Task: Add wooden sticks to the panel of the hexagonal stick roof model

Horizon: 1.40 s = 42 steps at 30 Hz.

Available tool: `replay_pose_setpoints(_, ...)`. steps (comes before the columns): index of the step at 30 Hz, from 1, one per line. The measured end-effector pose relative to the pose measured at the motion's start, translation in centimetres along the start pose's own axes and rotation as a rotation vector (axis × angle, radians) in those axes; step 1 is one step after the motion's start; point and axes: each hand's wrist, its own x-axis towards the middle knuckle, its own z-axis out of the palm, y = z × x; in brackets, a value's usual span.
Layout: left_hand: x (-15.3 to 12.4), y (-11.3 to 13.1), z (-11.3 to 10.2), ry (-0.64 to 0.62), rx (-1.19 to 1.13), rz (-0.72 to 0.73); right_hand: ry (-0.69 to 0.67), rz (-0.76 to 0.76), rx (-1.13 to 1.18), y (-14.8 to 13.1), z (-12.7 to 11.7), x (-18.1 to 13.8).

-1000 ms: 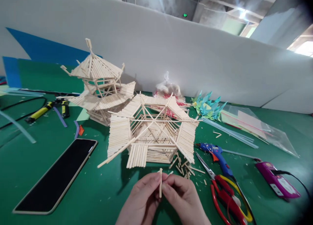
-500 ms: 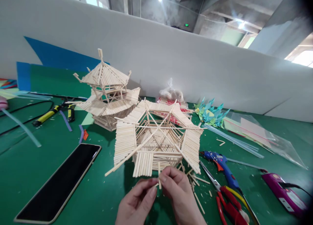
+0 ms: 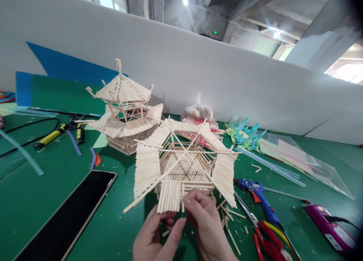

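Setting 1 stick [image 3: 183,205] against the stick roof [image 3: 184,159].
My right hand [image 3: 204,223] pinched it upright at the front panel; my left hand [image 3: 154,238], loosely open, braced below. I judged parallel alignment mattered most.

Left hand [image 3: 154,236] sits loosely curled, thumb out; right hand [image 3: 205,225] just beside it pinches thumb and forefinger together, knuckles up.

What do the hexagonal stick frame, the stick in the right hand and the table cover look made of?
Hexagonal frame: pale matte rods, likely bare wood or bamboo. Short stick pinched by the right hand: same look, unfinished. Table cover: flat matte green, perhaps felt or a cutting mat; unclear.
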Motion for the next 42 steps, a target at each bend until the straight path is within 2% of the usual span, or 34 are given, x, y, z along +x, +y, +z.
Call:
replay_pose_setpoints(13, 0.35, 0.43, 0.42, 0.048, 0.022, -0.011, 0.002, -0.004, -0.018, -0.05, 0.21, 0.18)
replay_pose_setpoints(20, 0.43, 0.53, 0.31, 0.022, 0.061, 0.028, -0.044, 0.023, -0.018, -0.03, 0.05, 0.12)
replay_pose_setpoints(42, 0.51, 0.22, 0.39, 0.026, 0.024, -0.017, -0.130, 0.068, 0.034, -0.43, -0.16, 0.52)
